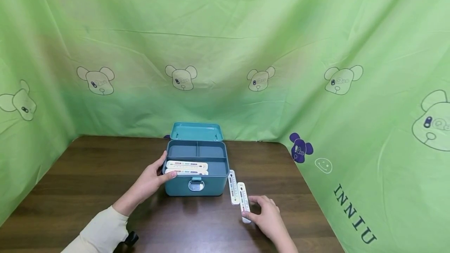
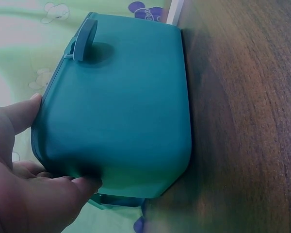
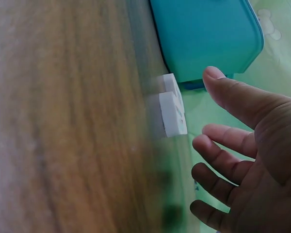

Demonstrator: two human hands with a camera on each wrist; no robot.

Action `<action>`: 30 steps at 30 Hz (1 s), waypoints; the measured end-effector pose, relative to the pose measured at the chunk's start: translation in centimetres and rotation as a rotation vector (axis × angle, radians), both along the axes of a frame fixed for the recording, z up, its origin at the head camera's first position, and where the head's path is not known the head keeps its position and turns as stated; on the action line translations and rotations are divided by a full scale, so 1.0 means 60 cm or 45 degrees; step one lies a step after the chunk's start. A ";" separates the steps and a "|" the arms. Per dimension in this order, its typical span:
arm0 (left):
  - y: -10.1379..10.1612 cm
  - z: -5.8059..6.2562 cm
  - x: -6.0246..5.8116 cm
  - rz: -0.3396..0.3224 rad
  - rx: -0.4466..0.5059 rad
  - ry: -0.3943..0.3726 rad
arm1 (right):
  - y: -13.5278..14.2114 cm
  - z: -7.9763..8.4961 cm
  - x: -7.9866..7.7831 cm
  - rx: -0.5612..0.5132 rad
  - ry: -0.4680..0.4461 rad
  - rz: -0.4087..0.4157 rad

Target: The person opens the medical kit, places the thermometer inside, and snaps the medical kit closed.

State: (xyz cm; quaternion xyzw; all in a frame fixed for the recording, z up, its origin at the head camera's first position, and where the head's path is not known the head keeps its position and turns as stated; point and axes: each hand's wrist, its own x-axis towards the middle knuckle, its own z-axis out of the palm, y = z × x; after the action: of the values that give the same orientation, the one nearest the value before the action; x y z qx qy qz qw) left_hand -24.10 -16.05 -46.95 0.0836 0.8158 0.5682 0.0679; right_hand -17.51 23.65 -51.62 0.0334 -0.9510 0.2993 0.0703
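Note:
A teal storage box [image 1: 194,186] stands with its lid [image 1: 197,131] raised at the back. My left hand [image 1: 150,180] grips its left rim, thumb over the front corner and fingers along the side. Inside the front compartment lie two narrow white cases [image 1: 187,165] with printed markings. Two more like them rest on the table right of the box: one white case [image 1: 233,187] close beside it, the other white case [image 1: 244,202] nearer the front. Over that nearer case is my right hand [image 1: 268,216], thumb and fingers spread apart; the right wrist view shows nothing between them.
A dark wooden table [image 1: 105,167] carries everything. Green cloth [image 1: 225,50] with bear drawings hangs behind it and along both sides. A metal latch [image 1: 196,185] sits on the box's front. Dividers split the box's rear into two small compartments [image 1: 182,149].

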 end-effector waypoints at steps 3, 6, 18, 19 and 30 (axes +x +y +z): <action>0.000 -0.002 -0.001 0.016 -0.010 -0.019 | 0.000 -0.001 0.003 0.023 -0.001 -0.007; -0.001 -0.004 -0.002 0.021 -0.005 -0.028 | -0.002 -0.002 0.006 0.045 -0.010 -0.022; 0.000 -0.002 -0.004 -0.006 0.048 -0.021 | -0.011 -0.006 0.020 0.151 -0.049 -0.097; 0.000 -0.002 -0.003 -0.002 0.049 -0.024 | -0.013 -0.005 0.021 0.161 -0.050 -0.108; 0.001 -0.003 -0.005 0.018 0.001 -0.042 | -0.013 -0.002 0.015 0.147 -0.066 -0.243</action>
State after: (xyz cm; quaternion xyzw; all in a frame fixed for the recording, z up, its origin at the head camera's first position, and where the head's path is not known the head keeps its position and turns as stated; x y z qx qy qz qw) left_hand -24.42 -15.99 -47.16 0.0684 0.8149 0.5703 0.0772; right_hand -16.64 22.86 -51.74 -0.0612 -0.9670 0.2366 0.0720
